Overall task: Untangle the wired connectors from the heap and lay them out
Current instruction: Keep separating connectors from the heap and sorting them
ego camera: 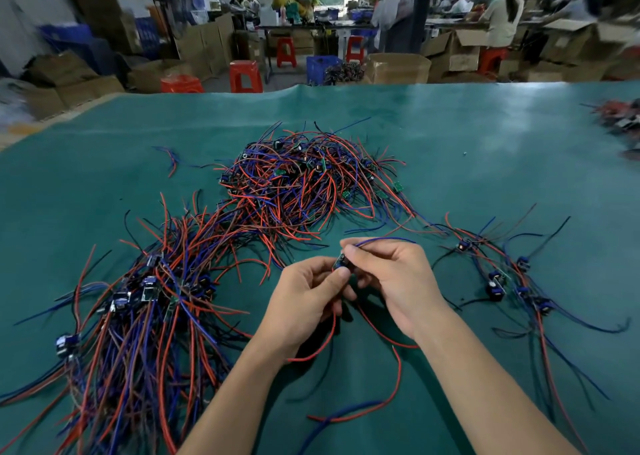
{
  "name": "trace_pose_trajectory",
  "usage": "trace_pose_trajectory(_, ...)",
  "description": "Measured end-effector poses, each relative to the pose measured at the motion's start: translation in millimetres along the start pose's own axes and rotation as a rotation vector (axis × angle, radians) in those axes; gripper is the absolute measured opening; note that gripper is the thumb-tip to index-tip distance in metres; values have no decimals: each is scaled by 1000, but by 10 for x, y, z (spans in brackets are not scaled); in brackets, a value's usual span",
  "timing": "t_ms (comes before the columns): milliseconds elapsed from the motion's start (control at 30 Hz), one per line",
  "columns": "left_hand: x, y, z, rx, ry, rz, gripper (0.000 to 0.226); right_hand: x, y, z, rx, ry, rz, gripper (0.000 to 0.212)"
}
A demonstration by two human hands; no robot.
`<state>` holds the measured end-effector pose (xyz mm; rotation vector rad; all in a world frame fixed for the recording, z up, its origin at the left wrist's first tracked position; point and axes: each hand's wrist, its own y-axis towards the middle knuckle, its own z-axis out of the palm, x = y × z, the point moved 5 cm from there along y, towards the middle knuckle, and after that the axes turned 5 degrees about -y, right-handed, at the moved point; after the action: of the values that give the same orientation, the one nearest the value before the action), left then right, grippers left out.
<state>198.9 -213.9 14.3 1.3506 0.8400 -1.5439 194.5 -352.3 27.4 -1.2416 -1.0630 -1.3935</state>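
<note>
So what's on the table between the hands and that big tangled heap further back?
In the head view, mostly bare green mat, crossed by stray red and blue wire ends trailing from the heap.

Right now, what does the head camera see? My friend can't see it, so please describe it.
Two bare hands, left hand and right hand, pinch one small wired connector above a green table mat. A tangled heap of red, blue and black wires lies beyond, with straighter bundles lying on either side.
</note>
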Motion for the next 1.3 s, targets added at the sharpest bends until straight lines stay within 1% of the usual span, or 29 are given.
trace_pose_trajectory(167,37,8,-7,-23,94,-6,22,44,35,-175,-158,-203,-130,14)
trace_pose_trajectory(300,15,5,15,0,167,18,24,72,43,-229,-158,-264,-201,19)
trace_pose_trajectory(367,-1,0,21,18,186,33,24,94,57,-276,-199,-280,-231,23)
trace_pose_trajectory(467,3,-4,35,37,202,25,25,124,107,-492,-347,-271,-252,29)
trace_pose_trajectory(633,15,-24,49,63,212,7,26,174,99,-887,-645,-294,-304,14)
trace_pose_trajectory(700,3,-30,52,65,231,15,26,189,63,-1003,-754,-248,-314,14)
trace_pose_trajectory(767,-12,-28,44,40,218,22,27,211,7,-1099,-885,-179,-327,14)
trace_pose_trajectory(833,-24,-21,11,-18,154,23,27,236,-56,-1152,-1008,-204,-313,8)
trace_pose_trajectory(867,-29,-17,-2,-45,116,20,27,247,-69,-1133,-1014,-235,-287,12)
trace_pose_trajectory(900,-33,-18,-4,-64,86,14,28,248,-57,-1068,-948,-263,-250,19)
trace_pose_trajectory(933,-36,-19,5,-71,66,6,28,235,-23,-944,-807,-301,-211,27)
trace_pose_trajectory(1000,-46,-26,38,-60,44,-7,29,182,8,-523,-420,-456,-166,36)
trace_pose_trajectory(1033,-54,-31,54,-46,39,-12,29,146,-15,-299,-249,-527,-175,40)
trace_pose_trajectory(1067,-60,-36,65,-27,41,-17,28,115,-46,-114,-129,-569,-203,42)
trace_pose_trajectory(1100,-69,-39,77,-6,50,-18,28,95,-70,7,-70,-590,-238,39)
trace_pose_trajectory(1133,-78,-41,87,14,63,-17,29,85,-78,66,-53,-588,-266,33)
trace_pose_trajectory(1200,-90,-46,104,45,79,-24,29,66,-79,61,-48,-506,-270,18)
trace_pose_trajectory(1267,-87,-44,111,59,96,-43,28,80,-76,19,-67,-477,-286,13)
trace_pose_trajectory(1300,-80,-44,114,65,109,-51,28,103,-70,-22,-111,-487,-305,13)
